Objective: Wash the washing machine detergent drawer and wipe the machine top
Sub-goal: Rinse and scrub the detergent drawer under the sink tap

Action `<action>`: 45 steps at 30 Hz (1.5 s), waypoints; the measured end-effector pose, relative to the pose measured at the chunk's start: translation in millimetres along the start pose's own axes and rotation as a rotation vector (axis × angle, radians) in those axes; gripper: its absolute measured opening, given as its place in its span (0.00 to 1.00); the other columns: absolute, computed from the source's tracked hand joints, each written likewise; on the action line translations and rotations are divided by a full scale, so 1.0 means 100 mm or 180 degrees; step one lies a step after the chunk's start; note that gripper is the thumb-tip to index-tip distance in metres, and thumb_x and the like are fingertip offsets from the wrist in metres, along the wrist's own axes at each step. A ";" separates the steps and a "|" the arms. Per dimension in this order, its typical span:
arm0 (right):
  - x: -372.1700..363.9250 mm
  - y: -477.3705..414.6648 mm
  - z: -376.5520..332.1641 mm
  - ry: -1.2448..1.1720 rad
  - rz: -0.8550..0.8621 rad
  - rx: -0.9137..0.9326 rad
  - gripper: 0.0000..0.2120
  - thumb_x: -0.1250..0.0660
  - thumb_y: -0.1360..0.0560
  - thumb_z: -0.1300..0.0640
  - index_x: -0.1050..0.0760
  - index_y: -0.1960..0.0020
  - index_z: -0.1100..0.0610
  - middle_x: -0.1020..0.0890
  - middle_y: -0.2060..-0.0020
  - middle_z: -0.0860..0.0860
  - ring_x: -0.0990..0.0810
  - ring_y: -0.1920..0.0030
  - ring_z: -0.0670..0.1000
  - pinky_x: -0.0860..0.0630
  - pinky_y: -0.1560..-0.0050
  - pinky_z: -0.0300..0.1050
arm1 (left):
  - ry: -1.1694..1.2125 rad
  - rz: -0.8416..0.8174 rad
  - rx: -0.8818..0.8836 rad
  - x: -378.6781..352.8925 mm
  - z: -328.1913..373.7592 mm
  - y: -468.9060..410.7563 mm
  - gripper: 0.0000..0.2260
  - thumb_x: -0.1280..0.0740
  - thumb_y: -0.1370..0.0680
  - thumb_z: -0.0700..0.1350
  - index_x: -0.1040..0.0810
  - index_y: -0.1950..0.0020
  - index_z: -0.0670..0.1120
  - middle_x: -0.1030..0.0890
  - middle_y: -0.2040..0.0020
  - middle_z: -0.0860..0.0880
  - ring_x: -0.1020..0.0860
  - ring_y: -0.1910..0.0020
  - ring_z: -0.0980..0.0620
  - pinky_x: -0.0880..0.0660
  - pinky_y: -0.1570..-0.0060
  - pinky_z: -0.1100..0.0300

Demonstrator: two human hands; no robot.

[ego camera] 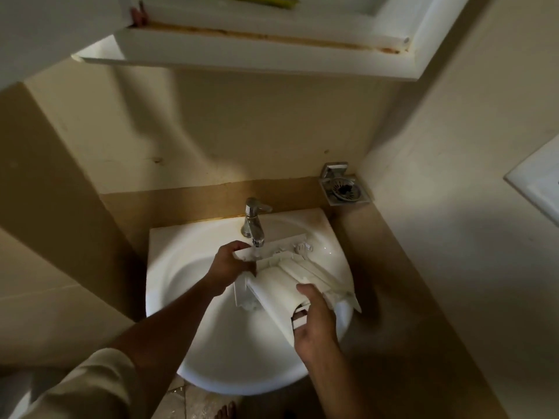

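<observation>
The white plastic detergent drawer [281, 278] lies tilted across the white sink [187, 279], under the chrome tap [253, 220]. Water runs from the spout onto the drawer's far end. My left hand [231, 264] grips that far end just below the spout. My right hand [314, 322] holds the near end, with fingers curled round its edge by an opening. Part of the drawer sticks out over the sink's right rim.
A metal soap holder [343, 189] is fixed in the wall corner at the back right. A white cabinet [257, 52] hangs overhead. A beige counter ledge [393, 267] runs along the right of the sink. Bare toes [227, 411] show on the floor below.
</observation>
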State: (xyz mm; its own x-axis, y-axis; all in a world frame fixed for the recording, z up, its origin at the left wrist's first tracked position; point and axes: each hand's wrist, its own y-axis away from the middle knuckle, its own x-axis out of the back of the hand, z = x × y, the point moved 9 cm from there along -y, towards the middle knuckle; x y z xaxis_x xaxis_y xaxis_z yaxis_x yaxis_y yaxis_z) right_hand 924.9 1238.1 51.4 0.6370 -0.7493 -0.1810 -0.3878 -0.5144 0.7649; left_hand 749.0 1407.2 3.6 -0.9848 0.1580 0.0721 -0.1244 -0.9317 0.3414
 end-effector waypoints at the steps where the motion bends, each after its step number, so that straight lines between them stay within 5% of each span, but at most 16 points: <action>1: -0.01 -0.01 0.04 -0.0154 0.0014 -0.0039 0.30 0.20 0.42 0.59 0.22 0.41 0.57 0.16 0.47 0.59 0.18 0.47 0.63 0.18 0.55 0.53 | -0.0300 0.0076 -0.0096 0.02 0.06 -0.02 0.17 0.22 0.36 0.30 0.18 0.51 0.42 0.17 0.54 0.45 0.20 0.58 0.46 0.24 0.63 0.60; 6: -0.12 0.05 0.18 -0.0219 0.0044 0.0027 0.26 0.22 0.38 0.61 0.30 0.46 0.49 0.19 0.47 0.61 0.20 0.45 0.64 0.22 0.43 0.62 | -0.1146 0.0886 -0.0239 0.17 0.15 -0.03 0.16 0.20 0.33 0.41 0.17 0.47 0.42 0.18 0.53 0.47 0.22 0.52 0.47 0.25 0.49 0.57; 8: -0.10 0.02 0.17 -0.0077 0.0062 -0.0015 0.25 0.22 0.38 0.60 0.34 0.51 0.48 0.21 0.46 0.61 0.21 0.45 0.64 0.23 0.41 0.65 | -0.1503 0.0758 -0.0315 0.18 0.12 -0.05 0.17 0.21 0.31 0.43 0.16 0.45 0.41 0.16 0.49 0.45 0.20 0.48 0.45 0.25 0.48 0.57; 11: -0.04 -0.04 0.12 0.0073 -0.0019 -0.0016 0.28 0.20 0.40 0.59 0.33 0.47 0.50 0.20 0.45 0.62 0.20 0.45 0.64 0.22 0.43 0.65 | -0.1772 0.0271 -0.0524 0.12 0.10 -0.02 0.13 0.24 0.29 0.39 0.15 0.45 0.42 0.14 0.50 0.43 0.18 0.55 0.44 0.25 0.57 0.58; 13: 0.05 -0.05 0.09 0.0153 0.0039 0.0081 0.29 0.21 0.38 0.60 0.34 0.44 0.52 0.21 0.45 0.61 0.21 0.45 0.63 0.21 0.48 0.59 | -0.1591 -0.0160 -0.0494 0.07 0.05 -0.03 0.11 0.25 0.27 0.39 0.15 0.45 0.43 0.13 0.51 0.44 0.16 0.59 0.46 0.20 0.59 0.55; 16: 0.13 -0.02 -0.01 0.0508 0.0075 0.0355 0.31 0.23 0.34 0.61 0.40 0.41 0.52 0.23 0.44 0.60 0.23 0.48 0.59 0.26 0.51 0.53 | -0.0982 -0.0873 -0.0129 0.01 -0.04 -0.03 0.13 0.27 0.26 0.35 0.16 0.41 0.42 0.14 0.46 0.47 0.15 0.49 0.47 0.19 0.46 0.54; 21: 0.00 0.02 -0.15 0.1184 -0.0166 0.0664 0.44 0.23 0.34 0.60 0.46 0.27 0.50 0.22 0.42 0.60 0.22 0.47 0.59 0.24 0.47 0.55 | -0.0111 -0.0921 0.0415 -0.06 -0.08 -0.03 0.12 0.34 0.23 0.34 0.16 0.43 0.43 0.14 0.47 0.47 0.16 0.48 0.44 0.19 0.45 0.53; 25: -0.04 0.05 -0.15 0.1472 -0.0323 0.0726 0.34 0.23 0.35 0.59 0.40 0.38 0.53 0.21 0.46 0.57 0.23 0.53 0.56 0.24 0.54 0.51 | -0.0618 -0.0558 0.0543 -0.09 -0.13 -0.05 0.07 0.29 0.22 0.48 0.16 0.51 0.44 0.14 0.55 0.45 0.17 0.60 0.47 0.21 0.56 0.54; 28: -0.02 0.07 -0.13 0.1575 -0.0358 0.0781 0.29 0.24 0.34 0.61 0.38 0.42 0.53 0.21 0.49 0.55 0.23 0.54 0.55 0.24 0.56 0.50 | -0.0650 -0.0386 0.0599 -0.11 -0.16 -0.07 0.09 0.29 0.22 0.49 0.18 0.56 0.44 0.16 0.59 0.44 0.20 0.66 0.51 0.24 0.63 0.60; 31: -0.06 0.10 -0.13 0.1789 -0.0474 0.0876 0.29 0.24 0.34 0.62 0.39 0.42 0.52 0.20 0.50 0.55 0.20 0.52 0.54 0.23 0.57 0.47 | -0.0415 -0.0246 0.0586 -0.11 -0.16 -0.09 0.14 0.27 0.24 0.51 0.17 0.51 0.38 0.16 0.56 0.39 0.22 0.63 0.49 0.26 0.61 0.58; 35: -0.10 0.13 -0.13 0.2048 -0.0635 0.0929 0.34 0.24 0.38 0.59 0.38 0.39 0.53 0.19 0.48 0.54 0.19 0.50 0.54 0.23 0.60 0.42 | -0.0566 0.0038 0.0455 -0.08 -0.08 -0.10 0.10 0.25 0.25 0.49 0.19 0.57 0.42 0.20 0.64 0.48 0.25 0.69 0.53 0.30 0.72 0.66; 39: -0.12 0.18 -0.26 0.2264 -0.0741 0.1113 0.29 0.24 0.34 0.64 0.36 0.41 0.53 0.19 0.51 0.51 0.19 0.55 0.49 0.26 0.70 0.33 | -0.0603 0.0132 0.0211 -0.11 0.04 -0.10 0.10 0.25 0.27 0.45 0.19 0.49 0.43 0.17 0.58 0.48 0.20 0.61 0.51 0.25 0.64 0.63; 42: -0.06 0.12 -0.33 0.2029 -0.0638 0.1168 0.32 0.23 0.41 0.62 0.30 0.41 0.54 0.16 0.52 0.52 0.16 0.58 0.51 0.22 0.67 0.38 | -0.0820 0.0098 0.0176 -0.17 0.14 -0.12 0.10 0.26 0.28 0.42 0.19 0.48 0.45 0.18 0.57 0.49 0.20 0.62 0.54 0.27 0.67 0.66; 45: -0.04 0.11 -0.29 0.1886 -0.0546 0.1200 0.34 0.25 0.45 0.60 0.29 0.40 0.53 0.16 0.51 0.51 0.15 0.55 0.51 0.21 0.65 0.37 | -0.0689 -0.0017 0.0405 -0.20 0.15 -0.17 0.13 0.26 0.30 0.37 0.19 0.45 0.44 0.18 0.56 0.47 0.19 0.58 0.48 0.22 0.61 0.60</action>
State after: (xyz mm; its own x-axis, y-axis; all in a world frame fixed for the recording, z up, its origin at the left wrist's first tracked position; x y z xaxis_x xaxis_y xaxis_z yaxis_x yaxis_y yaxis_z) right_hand 937.4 1247.7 78.2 0.9223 -0.3480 0.1679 -0.3852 -0.7936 0.4710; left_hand 773.0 1425.1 10.1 -0.9335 0.2419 0.2645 -0.0998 -0.8841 0.4565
